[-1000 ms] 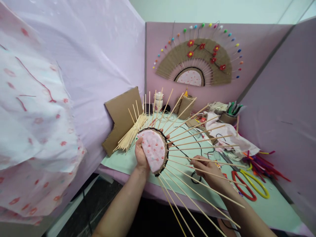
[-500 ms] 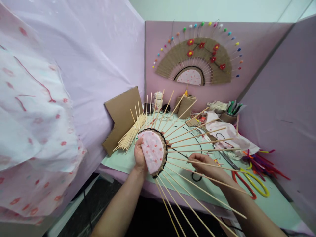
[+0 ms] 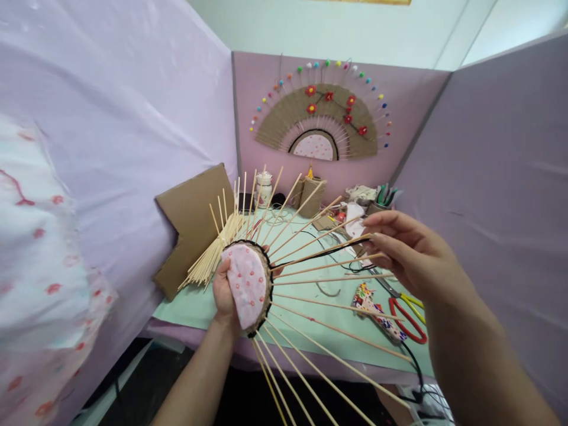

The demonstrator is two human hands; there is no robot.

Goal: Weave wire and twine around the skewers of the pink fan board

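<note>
Right of the notched cardboard (image 3: 195, 219), a half-round floral-fabric panel (image 3: 246, 284) — slim wooden sticks (image 3: 329, 265) fanned from its rim — is gripped by the left hand (image 3: 225, 293), while black cord (image 3: 339, 246) is pinched by the right hand (image 3: 406, 245), farther from the cardboard.

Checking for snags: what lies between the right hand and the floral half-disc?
The head view shows black cord and thin sticks between them.
</note>
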